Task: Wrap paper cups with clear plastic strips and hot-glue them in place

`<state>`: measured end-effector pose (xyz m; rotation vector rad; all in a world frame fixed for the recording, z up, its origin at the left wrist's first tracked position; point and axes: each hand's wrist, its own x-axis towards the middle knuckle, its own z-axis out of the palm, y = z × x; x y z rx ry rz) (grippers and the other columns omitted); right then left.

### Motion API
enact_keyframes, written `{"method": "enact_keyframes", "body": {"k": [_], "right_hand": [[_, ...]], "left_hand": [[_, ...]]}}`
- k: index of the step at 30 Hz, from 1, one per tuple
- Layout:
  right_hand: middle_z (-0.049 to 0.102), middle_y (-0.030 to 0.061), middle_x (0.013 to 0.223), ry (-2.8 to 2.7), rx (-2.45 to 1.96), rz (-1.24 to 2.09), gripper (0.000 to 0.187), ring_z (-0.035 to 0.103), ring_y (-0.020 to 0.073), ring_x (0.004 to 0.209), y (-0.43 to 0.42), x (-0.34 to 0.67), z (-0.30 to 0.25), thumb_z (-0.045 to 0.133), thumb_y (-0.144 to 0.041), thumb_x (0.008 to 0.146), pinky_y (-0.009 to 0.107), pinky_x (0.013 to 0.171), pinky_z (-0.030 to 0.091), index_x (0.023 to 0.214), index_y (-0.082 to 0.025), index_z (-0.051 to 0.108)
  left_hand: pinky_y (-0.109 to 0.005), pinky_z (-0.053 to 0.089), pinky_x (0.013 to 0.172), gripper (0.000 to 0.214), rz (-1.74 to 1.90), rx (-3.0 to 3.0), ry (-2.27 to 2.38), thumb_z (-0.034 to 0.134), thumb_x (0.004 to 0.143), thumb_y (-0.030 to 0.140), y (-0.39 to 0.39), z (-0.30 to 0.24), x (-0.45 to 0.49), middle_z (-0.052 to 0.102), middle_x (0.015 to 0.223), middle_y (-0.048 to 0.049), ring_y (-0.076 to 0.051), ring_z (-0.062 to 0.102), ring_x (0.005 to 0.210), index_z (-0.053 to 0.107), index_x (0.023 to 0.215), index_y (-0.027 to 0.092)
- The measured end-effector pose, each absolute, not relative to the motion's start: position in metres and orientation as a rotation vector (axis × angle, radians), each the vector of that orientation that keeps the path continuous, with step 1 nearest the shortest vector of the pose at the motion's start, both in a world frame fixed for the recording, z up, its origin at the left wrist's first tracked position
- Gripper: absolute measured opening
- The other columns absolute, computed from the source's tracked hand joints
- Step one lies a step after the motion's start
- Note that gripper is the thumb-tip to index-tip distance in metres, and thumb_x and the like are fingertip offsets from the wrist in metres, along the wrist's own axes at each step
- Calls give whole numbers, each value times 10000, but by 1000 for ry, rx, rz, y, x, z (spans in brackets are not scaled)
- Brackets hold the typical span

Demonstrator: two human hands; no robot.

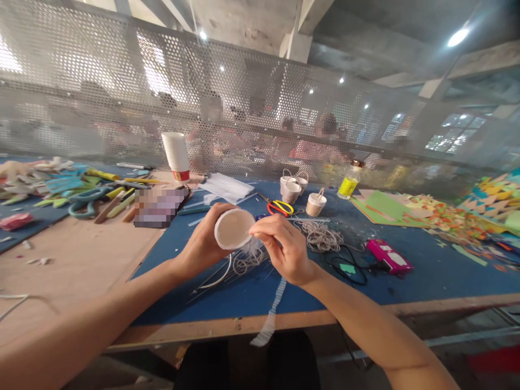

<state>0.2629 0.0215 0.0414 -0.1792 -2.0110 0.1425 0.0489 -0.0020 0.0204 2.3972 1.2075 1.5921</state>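
Observation:
My left hand [205, 233] is wrapped around a small white paper cup [234, 229], its open mouth tilted toward me. At the cup's right rim, the thumb and fingers of my right hand [284, 246] are pinched together; what is between them is too small to tell. A crinkled whitish strip [270, 319] hangs below my right hand, over the table's front edge; its upper end is hidden. Under the hands lies a loose heap of pale cord [247, 261]. Another tangle of grey cord [323, 236] rests to the right.
Behind are small cups with cord handles [316, 204], red-and-yellow pliers [280, 207] and a bottle with yellow liquid [348, 184]. A stack of paper cups [176, 154], scissors [87, 201] and a phone [160, 207] are leftward. A magenta box [389, 257] with a black cable lies right.

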Motion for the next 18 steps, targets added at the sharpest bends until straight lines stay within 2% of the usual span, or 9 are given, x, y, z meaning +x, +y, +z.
{"method": "enact_keyframes", "body": {"k": [7, 18], "right_hand": [[755, 58, 1001, -2056, -144, 127, 135, 706, 153, 943, 13, 256, 35, 552, -160, 1002, 322, 854, 587, 1091, -211, 639], [760, 61, 1010, -2107, -103, 100, 136, 711, 159, 947, 11, 254, 31, 562, -169, 998, 324, 849, 591, 1105, -196, 642]], "left_hand": [[-392, 554, 834, 585, 1664, 2376, 1231, 790, 748, 259, 2, 17, 49, 636, 1141, -105, -258, 669, 992, 483, 1245, 236], [-396, 560, 843, 619, 1667, 2408, 1228, 796, 740, 241, 2, 15, 48, 626, 1157, -108, -257, 662, 1014, 471, 1266, 234]]}}
